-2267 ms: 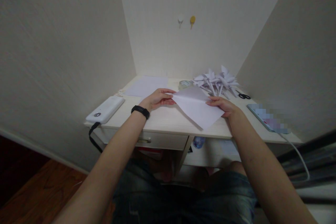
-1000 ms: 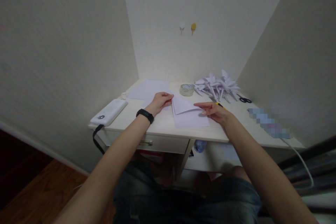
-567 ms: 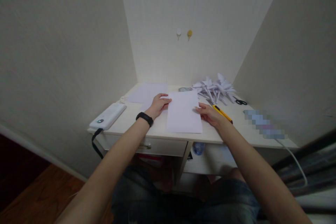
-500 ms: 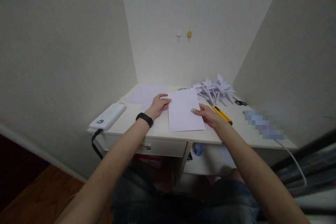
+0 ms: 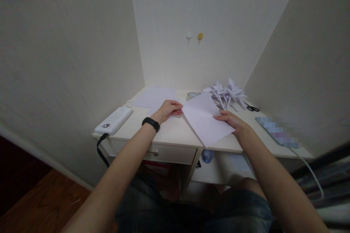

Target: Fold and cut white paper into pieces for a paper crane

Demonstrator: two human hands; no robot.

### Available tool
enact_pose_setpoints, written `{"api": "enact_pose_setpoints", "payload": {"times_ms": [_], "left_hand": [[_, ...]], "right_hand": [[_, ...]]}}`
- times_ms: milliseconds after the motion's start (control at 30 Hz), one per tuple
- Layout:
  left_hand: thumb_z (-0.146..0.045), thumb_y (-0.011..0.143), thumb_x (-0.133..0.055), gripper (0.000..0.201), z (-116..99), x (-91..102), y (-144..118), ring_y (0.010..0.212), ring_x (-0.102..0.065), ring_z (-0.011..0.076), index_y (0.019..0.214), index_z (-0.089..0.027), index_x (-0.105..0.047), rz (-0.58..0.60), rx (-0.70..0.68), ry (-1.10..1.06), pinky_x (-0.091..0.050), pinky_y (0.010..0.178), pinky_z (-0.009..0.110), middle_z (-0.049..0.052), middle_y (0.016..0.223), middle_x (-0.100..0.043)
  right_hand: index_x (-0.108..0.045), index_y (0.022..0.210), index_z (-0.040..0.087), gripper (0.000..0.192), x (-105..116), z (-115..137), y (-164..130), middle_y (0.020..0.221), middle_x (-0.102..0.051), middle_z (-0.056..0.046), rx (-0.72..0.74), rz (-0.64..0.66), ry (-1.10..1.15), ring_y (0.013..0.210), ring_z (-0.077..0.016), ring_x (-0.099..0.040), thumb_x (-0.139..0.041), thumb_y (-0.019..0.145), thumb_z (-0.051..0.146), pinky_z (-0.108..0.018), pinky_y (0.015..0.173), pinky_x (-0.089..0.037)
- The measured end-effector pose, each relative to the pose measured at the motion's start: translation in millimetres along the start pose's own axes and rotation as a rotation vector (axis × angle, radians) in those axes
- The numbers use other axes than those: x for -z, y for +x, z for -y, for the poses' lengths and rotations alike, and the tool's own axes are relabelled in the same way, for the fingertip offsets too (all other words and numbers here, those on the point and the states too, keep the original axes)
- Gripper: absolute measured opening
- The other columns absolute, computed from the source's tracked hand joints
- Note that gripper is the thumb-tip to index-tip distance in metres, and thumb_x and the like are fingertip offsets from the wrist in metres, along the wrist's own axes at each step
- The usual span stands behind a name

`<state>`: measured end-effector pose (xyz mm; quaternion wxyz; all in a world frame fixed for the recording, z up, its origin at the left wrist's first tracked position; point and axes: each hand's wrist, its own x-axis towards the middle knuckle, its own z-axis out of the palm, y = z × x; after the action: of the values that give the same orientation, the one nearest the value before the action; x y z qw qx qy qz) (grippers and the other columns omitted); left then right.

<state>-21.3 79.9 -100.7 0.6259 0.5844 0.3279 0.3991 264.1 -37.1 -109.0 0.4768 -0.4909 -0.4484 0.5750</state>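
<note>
At the middle of the table (image 5: pixel 175 133), a single white sheet of paper (image 5: pixel 205 120) lies turned corner-on, its near corner reaching the front edge. The left hand (image 5: pixel 167 109) pinches the sheet's left corner between fingertips and thumb, so that grip is closed on the paper. The right hand (image 5: pixel 229 119) lies flat with fingers spread on the sheet's right edge, pressing it down rather than clasping it; its grip is open.

To judge by the hands, the sheet is being squared up for a fold. Doing that well would mean keeping the right palm steady as an anchor while the left brings its corner across evenly, matching edges before any crease is pressed, since thin paper slides and buckles easily.

Beyond the sheet, counted: one more flat sheet or small stack (image 5: pixel 155 96) lies at the back left, though I cannot tell how many layers. One roll of tape (image 5: pixel 192 95) peeks out behind the paper's far corner. One heap of folded paper shapes (image 5: pixel 226 91) sits at the back right, too tangled to count singly. One pair of black scissors (image 5: pixel 252 108) lies just beside it. One white power bank (image 5: pixel 114 120) with a black strap rests at the left edge. One black wristband (image 5: pixel 149 123) circles the left wrist. Two small hooks (image 5: pixel 194 36) hang on the wall.
</note>
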Motion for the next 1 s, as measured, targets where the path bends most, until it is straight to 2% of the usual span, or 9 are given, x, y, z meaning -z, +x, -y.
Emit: {"api": "enact_pose_setpoints", "payload": {"times_ms": [200, 333, 400, 533, 633, 867, 1000], "left_hand": [[-0.012, 0.075, -0.077, 0.014, 1.1, 3.5, -1.8, 0.066, -0.070, 0.0151, 0.085, -0.006, -0.070, 0.214, 0.051, 0.000, -0.060, 0.072, 0.031, 0.012, 0.079, -0.073], [-0.012, 0.074, -0.078, 0.022, 1.3, 5.1, -1.8, 0.071, -0.071, 0.0158, 0.095, -0.006, -0.073, 0.316, 0.107, -0.004, -0.060, 0.075, 0.030, 0.015, 0.091, -0.075], [-0.010, 0.074, -0.077, 0.022, 0.9, 4.4, -2.0, 0.073, -0.072, 0.0159, 0.095, -0.006, -0.073, 0.310, 0.109, -0.004, -0.060, 0.076, 0.028, 0.016, 0.094, -0.075], [-0.002, 0.073, -0.073, 0.024, 0.3, 2.2, -2.5, 0.071, -0.072, 0.0164, 0.096, -0.005, -0.073, 0.247, 0.106, -0.032, -0.060, 0.076, 0.029, 0.015, 0.090, -0.075], [-0.001, 0.076, -0.069, 0.023, -0.4, 1.4, -2.3, 0.069, -0.072, 0.0168, 0.098, -0.005, -0.073, 0.230, 0.117, -0.064, -0.061, 0.076, 0.030, 0.015, 0.085, -0.075], [-0.004, 0.082, -0.065, 0.022, -4.2, -1.9, -4.9, 0.067, -0.072, 0.0181, 0.103, -0.008, -0.070, 0.227, 0.106, -0.102, -0.061, 0.076, 0.037, 0.014, 0.082, -0.074], [-0.002, 0.081, -0.065, 0.020, -5.3, -4.9, -6.9, 0.066, -0.072, 0.0171, 0.100, -0.007, -0.070, 0.233, 0.112, -0.108, -0.061, 0.076, 0.035, 0.014, 0.084, -0.074]], "right_hand": [[-0.069, 0.091, 0.016, 0.027, 8.3, 2.4, -7.4, 0.076, -0.075, -0.004, -0.008, -0.033, -0.025, 0.054, -0.0154, -0.067, -0.075, 0.065, 0.015, -0.023, 0.048, -0.052], [-0.069, 0.094, 0.016, 0.029, 6.9, 2.6, -9.4, 0.079, -0.076, -0.005, -0.016, 0.025, -0.057, 0.058, -0.0168, -0.069, -0.077, 0.066, 0.019, -0.024, 0.054, -0.055], [-0.069, 0.094, 0.016, 0.030, 5.0, 3.9, -10.6, 0.080, -0.076, -0.005, -0.027, 0.034, -0.072, 0.060, -0.0175, -0.070, -0.078, 0.065, 0.019, -0.025, 0.056, -0.056], [-0.072, 0.094, 0.016, 0.030, 3.8, 7.2, -11.3, 0.074, -0.075, -0.004, -0.037, -0.041, -0.078, 0.055, -0.0158, -0.067, -0.076, 0.065, 0.015, -0.024, 0.052, -0.053], [-0.074, 0.099, 0.018, 0.036, 5.5, 6.2, -9.7, 0.077, -0.076, -0.003, -0.028, -0.069, -0.054, 0.057, -0.0155, -0.068, -0.076, 0.064, 0.013, -0.024, 0.052, -0.052], [-0.074, 0.100, 0.020, 0.037, 4.8, -0.7, -7.2, 0.082, -0.077, -0.004, 0.040, -0.034, -0.019, 0.063, -0.0168, -0.069, -0.079, 0.064, 0.018, -0.026, 0.058, -0.053], [-0.070, 0.103, 0.021, 0.038, 1.6, -1.6, -8.4, 0.085, -0.076, -0.002, 0.095, 0.016, -0.043, 0.062, -0.0165, -0.069, -0.081, 0.067, 0.027, -0.026, 0.057, -0.053]]}}
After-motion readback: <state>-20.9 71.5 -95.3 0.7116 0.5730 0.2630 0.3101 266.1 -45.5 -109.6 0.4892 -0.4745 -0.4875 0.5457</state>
